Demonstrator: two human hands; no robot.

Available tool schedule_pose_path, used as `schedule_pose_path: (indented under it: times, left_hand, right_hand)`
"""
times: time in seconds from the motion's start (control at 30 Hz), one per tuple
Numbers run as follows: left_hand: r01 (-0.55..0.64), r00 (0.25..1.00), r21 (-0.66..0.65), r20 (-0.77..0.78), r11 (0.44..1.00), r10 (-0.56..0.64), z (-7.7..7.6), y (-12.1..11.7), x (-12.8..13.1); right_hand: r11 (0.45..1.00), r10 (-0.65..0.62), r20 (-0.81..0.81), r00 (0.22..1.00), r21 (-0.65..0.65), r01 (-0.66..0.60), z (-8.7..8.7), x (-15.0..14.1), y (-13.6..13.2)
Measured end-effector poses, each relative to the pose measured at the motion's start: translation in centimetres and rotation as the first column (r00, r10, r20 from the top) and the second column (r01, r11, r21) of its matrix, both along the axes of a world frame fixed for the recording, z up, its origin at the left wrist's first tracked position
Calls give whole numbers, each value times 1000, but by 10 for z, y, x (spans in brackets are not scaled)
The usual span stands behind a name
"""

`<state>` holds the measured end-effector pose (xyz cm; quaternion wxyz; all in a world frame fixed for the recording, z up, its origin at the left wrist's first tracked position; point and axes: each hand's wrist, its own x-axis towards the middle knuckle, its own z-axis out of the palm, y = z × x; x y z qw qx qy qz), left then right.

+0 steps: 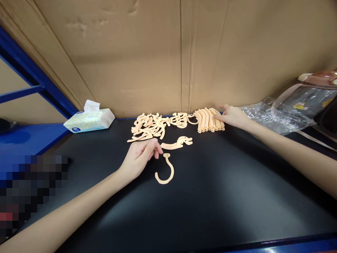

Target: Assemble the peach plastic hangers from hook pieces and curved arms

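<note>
Nearest us, the pale hook (pixel 171 172) lies on the black table (pixel 210 211), flattened round end by our curled left hand (pixel 137 156); can't tell if it grips anything, so light fingers there. Past it: a notched curved piece (pixel 172 145), then the tangled pile (pixel 150 124). Our right hand (pixel 233 116) is spread, ungripped, at the neat strip stack (pixel 206 121); best we pinch one end, not splay the row.
</note>
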<state>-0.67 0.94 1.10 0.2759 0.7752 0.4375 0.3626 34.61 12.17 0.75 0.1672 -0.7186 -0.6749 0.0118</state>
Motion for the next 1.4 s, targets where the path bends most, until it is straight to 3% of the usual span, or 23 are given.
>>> schedule_pose_path:
  times: [0.17, 0.33, 0.47, 0.57, 0.63, 0.73, 0.87, 0.97, 1.2, 1.4]
  left_hand:
    - [7, 1000, 6, -6, 1000, -7, 0, 0, -1]
    - [10, 1000, 5, -3, 1000, -10, 0, 0, -1]
    - [13, 1000, 9, 3, 1000, -13, 0, 0, 0]
    - [3, 1000, 14, 7, 1000, -3, 0, 1, 0]
    - [-6, 1000, 14, 8, 1000, 6, 0, 2, 0]
    - [-22, 1000, 13, 7, 1000, 22, 1, 2, -2]
    - [-24, 1000, 17, 3, 1000, 24, 0, 1, -4]
    - [-6, 1000, 28, -1, 1000, 6, 0, 1, -4]
    - [12, 1000, 52, -17, 999, -11, 0, 1, -4]
    - [20, 1000, 59, -24, 998, -19, 1, -1, -4]
  right_hand:
    - [1000, -21, 20, 1000, 12, 21, 3, -2, -4]
    - [989, -23, -90, 996, 144, 36, 25, -4, -12]
    - [955, 136, -170, 976, 284, -83, 47, -20, -31]
    - [905, 296, -91, 951, 347, -248, 52, -43, -55]
    - [854, 424, 13, 905, 326, -405, 49, -60, -72]
    - [677, 659, 253, 709, 212, -705, 40, -80, -95]
    - [510, 755, 446, 480, 59, -858, 30, -93, -113]
    - [457, 793, 459, 399, -17, -889, 24, -96, -115]
    - [473, 819, 439, 368, -154, -868, 13, -96, -107]
    - [497, 789, 492, 368, -160, -853, 12, -91, -101]
